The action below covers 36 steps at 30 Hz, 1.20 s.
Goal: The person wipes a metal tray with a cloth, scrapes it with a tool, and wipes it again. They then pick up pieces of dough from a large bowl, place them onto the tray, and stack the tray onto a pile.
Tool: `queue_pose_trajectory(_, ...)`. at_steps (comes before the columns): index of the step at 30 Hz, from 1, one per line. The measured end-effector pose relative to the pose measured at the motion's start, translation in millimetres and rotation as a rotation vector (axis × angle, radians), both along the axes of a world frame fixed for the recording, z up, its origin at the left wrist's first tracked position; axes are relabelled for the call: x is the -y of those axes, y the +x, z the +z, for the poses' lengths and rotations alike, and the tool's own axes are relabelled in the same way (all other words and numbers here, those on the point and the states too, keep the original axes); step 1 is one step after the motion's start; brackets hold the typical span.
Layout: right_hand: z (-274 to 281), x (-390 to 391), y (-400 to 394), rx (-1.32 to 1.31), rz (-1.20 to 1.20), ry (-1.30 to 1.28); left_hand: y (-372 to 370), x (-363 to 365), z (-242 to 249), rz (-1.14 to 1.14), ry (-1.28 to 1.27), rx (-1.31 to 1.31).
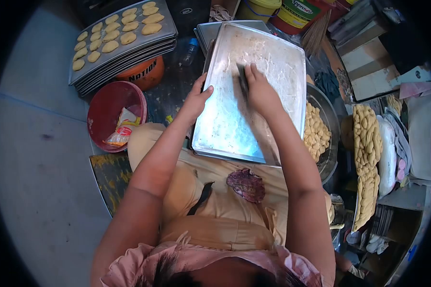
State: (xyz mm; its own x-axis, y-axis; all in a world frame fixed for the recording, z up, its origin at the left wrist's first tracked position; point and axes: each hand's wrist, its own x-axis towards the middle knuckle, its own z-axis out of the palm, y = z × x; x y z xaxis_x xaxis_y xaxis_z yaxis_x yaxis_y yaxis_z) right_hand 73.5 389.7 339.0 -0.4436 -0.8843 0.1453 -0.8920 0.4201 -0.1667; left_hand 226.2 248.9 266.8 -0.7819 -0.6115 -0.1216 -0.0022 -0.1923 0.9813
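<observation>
A bare metal tray (225, 122) lies tilted over my lap, on top of at least one more tray. My left hand (196, 99) grips its left edge, the thumb on top and the other fingers around the side. On the upper middle of the tray rests my right hand (262, 93), palm down with fingers extended, holding nothing. Partly under the tray's right side is a large metal bowl (334, 122) with many pale dough pieces (316, 131). A crumpled purple cloth (246, 185) lies on my lap below the tray.
At the upper left, stacked trays (124, 52) carry dough pieces above an orange bucket (146, 72). A red bucket (93, 115) holding plastic packaging stands at left. Braided dough (366, 138) lies at right. Tubs (294, 14) and a broom (317, 36) stand at the back.
</observation>
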Motion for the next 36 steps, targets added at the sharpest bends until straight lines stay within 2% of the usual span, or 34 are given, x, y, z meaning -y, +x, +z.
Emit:
queue_pose_trajectory(2, 18, -56, 53, 0.052, 0.077, 0.027, 0, 5, -13, -0.008, -0.044, -0.008)
queue_pose_trajectory(5, 26, -129, 119, 0.044, 0.132, 0.279, 3, 0, -6, 0.006, 0.047, -0.037)
queue_pose_trajectory(8, 24, -138, 157, 0.122, 0.281, 0.323, 2, -1, -9, 0.026, 0.126, -0.043)
queue_pose_trajectory(11, 5, -100, 169, 0.095, 0.362, 0.253, -1, -2, -14, 0.045, 0.242, -0.139)
queue_pose_trajectory(15, -24, -28, 125, 0.038, 0.29, 0.134, 7, 5, -12, 0.093, 0.463, -0.268)
queue_pose_trajectory(18, -5, 19, 67, 0.2, 0.129, 0.049, 12, 6, -5, 0.096, 0.526, -0.297)
queue_pose_trajectory(21, -32, 45, -4, -0.087, 0.024, -0.078, 12, 6, -10, 0.061, 0.463, -0.263)
queue_pose_trajectory(24, -27, 38, -3, -0.019, 0.041, 0.023, 20, -3, 2, 0.06, 0.444, -0.209)
queue_pose_trajectory(27, -1, -11, 80, 0.135, 0.027, 0.181, 25, -8, 6, 0.049, 0.399, -0.197)
queue_pose_trajectory(29, -13, -39, 116, -0.016, 0.124, 0.113, 28, -9, 9, 0.065, 0.395, -0.202)
queue_pose_trajectory(33, -3, -10, 81, 0.103, 0.076, -0.009, 28, -13, 16, 0.057, 0.51, -0.209)
queue_pose_trajectory(34, -10, 8, 57, 0.076, 0.075, -0.092, 27, -13, 14, 0.045, 0.501, -0.208)
queue_pose_trajectory(36, -10, 51, 10, 0.01, -0.018, -0.068, 24, -11, 2, 0.077, 0.46, -0.182)
